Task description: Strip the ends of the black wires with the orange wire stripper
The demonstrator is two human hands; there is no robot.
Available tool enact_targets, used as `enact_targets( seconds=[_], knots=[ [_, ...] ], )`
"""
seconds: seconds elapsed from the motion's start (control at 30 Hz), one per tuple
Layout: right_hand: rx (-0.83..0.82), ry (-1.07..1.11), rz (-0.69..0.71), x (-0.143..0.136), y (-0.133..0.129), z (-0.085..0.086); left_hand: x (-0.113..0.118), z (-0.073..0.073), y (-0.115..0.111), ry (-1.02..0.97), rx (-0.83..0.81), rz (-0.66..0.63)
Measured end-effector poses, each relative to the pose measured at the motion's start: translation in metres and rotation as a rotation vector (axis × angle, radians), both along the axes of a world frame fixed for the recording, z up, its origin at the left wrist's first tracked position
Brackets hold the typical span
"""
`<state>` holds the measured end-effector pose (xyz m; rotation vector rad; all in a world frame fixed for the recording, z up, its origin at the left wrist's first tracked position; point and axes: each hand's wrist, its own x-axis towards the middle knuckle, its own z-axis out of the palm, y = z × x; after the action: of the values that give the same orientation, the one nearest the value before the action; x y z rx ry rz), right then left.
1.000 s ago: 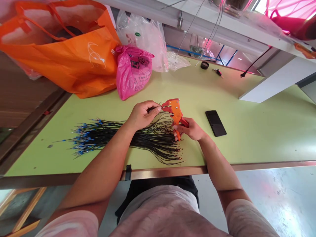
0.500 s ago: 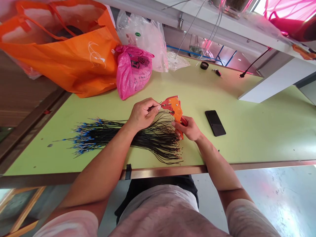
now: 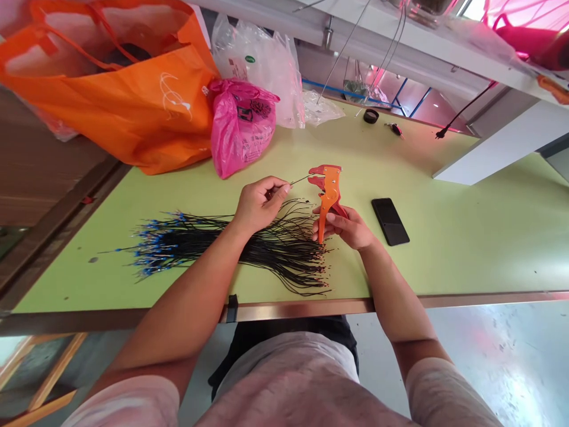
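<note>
My left hand (image 3: 261, 203) pinches a thin black wire (image 3: 300, 179) whose far end reaches the jaws of an orange and red wire stripper (image 3: 329, 193). The tool's jaws are apart, and its handles are spread in my right hand (image 3: 349, 226), whose fingers wrap loosely round them. Below both hands a wide bundle of black wires (image 3: 275, 252) lies on the green table, with blue pieces at its left ends and bare coppery tips at its right ends. My left forearm crosses over the bundle and hides part of it.
A black phone (image 3: 390, 221) lies to the right. Behind are an orange bag (image 3: 133, 112), a pink bag (image 3: 243, 127), clear plastic bags (image 3: 262, 65), a black tape roll (image 3: 370, 116) and a white shelf support (image 3: 493, 142).
The wire stripper has moved right and slightly up, away from my left hand; its jaws and handles have opened. More of the pinched wire now shows between my left hand and the tool.
</note>
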<state>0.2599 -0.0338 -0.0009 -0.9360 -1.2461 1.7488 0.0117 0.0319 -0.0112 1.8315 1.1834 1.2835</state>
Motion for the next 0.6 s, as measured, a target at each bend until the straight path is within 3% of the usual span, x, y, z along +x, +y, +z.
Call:
enact_targets(
  seconds=[0.13, 0.23, 0.4, 0.43, 0.5, 0.6],
  knots=[
    [-0.058, -0.002, 0.114, 0.006, -0.001, 0.004, -0.002, -0.009, 0.006, -0.005, -0.047, 0.062],
    [-0.063, 0.036, 0.056, 0.005, 0.0, 0.004, -0.006, -0.01, 0.01, 0.002, -0.104, 0.082],
    [-0.016, 0.093, -0.18, 0.009, 0.007, 0.001, -0.008, -0.008, 0.009, 0.287, -0.055, -0.283],
    [-0.008, 0.101, -0.216, 0.01, 0.008, 0.0, -0.007, -0.009, 0.008, 0.322, -0.033, -0.302],
    [0.006, 0.116, -0.278, 0.013, 0.01, 0.0, -0.007, -0.012, 0.009, 0.348, -0.015, -0.194],
    [0.012, 0.121, -0.339, 0.013, 0.011, -0.001, -0.011, -0.022, 0.016, 0.426, -0.007, 0.083]
  ],
)
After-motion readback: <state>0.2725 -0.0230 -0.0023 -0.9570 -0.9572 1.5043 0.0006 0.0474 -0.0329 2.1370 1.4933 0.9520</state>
